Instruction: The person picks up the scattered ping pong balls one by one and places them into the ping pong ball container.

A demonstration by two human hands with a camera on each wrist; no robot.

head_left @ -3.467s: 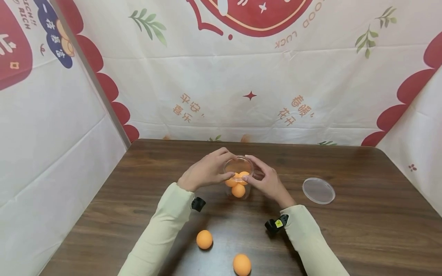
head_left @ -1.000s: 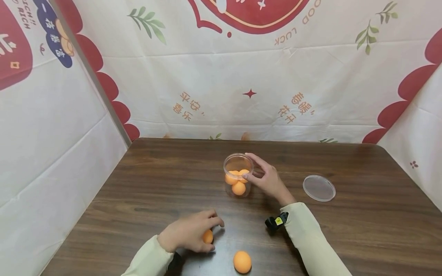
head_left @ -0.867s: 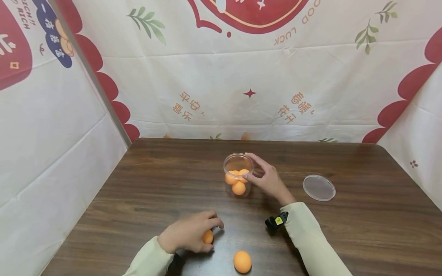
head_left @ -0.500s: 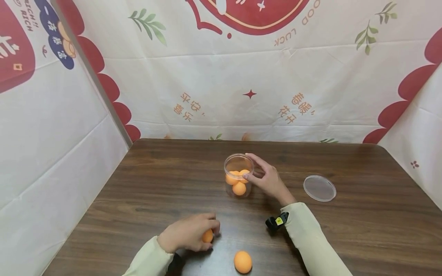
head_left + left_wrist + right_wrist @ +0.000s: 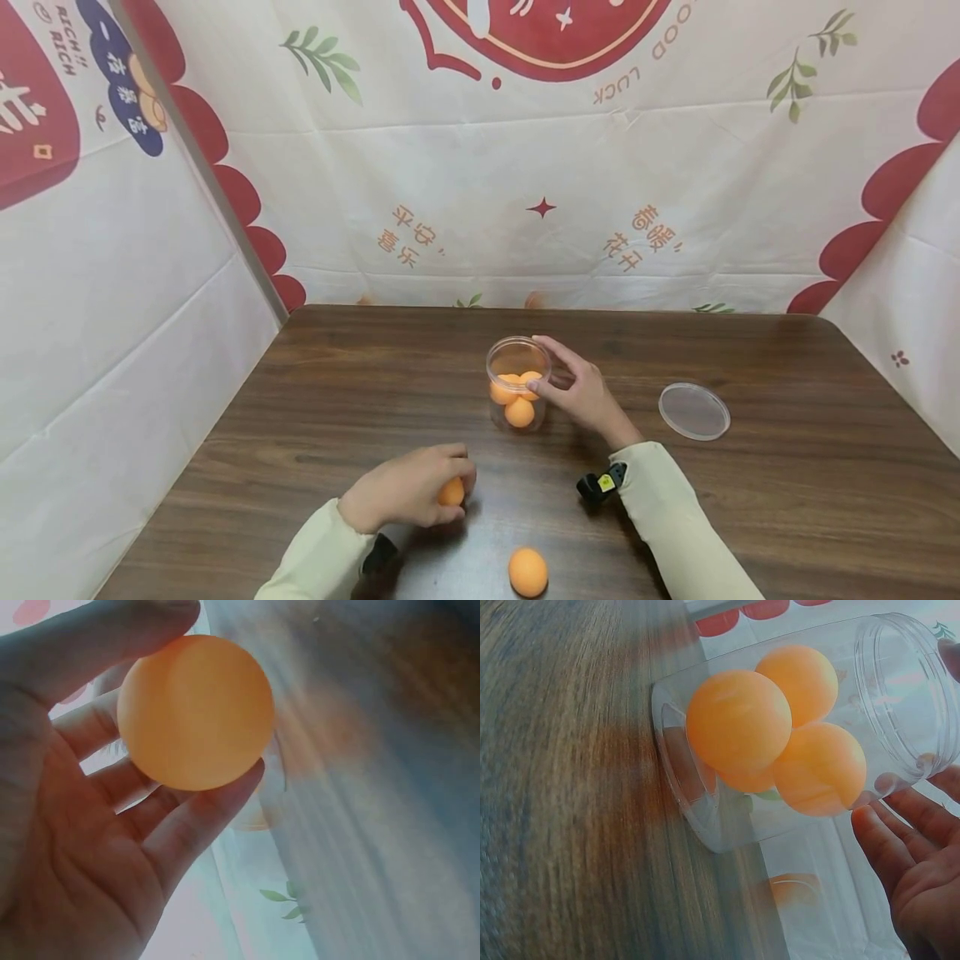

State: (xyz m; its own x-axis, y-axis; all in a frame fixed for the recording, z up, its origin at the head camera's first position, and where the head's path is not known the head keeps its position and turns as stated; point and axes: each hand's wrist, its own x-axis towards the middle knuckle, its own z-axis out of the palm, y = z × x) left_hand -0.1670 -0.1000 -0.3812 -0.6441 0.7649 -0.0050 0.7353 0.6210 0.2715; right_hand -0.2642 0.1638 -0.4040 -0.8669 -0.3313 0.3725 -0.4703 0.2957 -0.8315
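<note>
My left hand (image 5: 412,490) pinches an orange ping-pong ball (image 5: 196,712) between thumb and fingers, just over the front part of the table. Further back, my right hand (image 5: 583,392) holds the rim of a clear plastic jar (image 5: 705,832) that stands upright with its mouth uncovered. Inside the jar lie several orange balls (image 5: 739,720), filling its lower part. Another orange ping-pong ball (image 5: 528,572) rests on the table near the front, to the right of my left hand.
A clear round lid (image 5: 694,411) lies flat on the brown wooden table (image 5: 322,400), right of the jar. Behind the table hangs a white printed cloth (image 5: 480,183), and similar cloth closes off the left and right sides.
My left hand left the jar, came down to the ball at the front left, closed its fingers round it and raised it slightly. The right hand has stayed on the jar.
</note>
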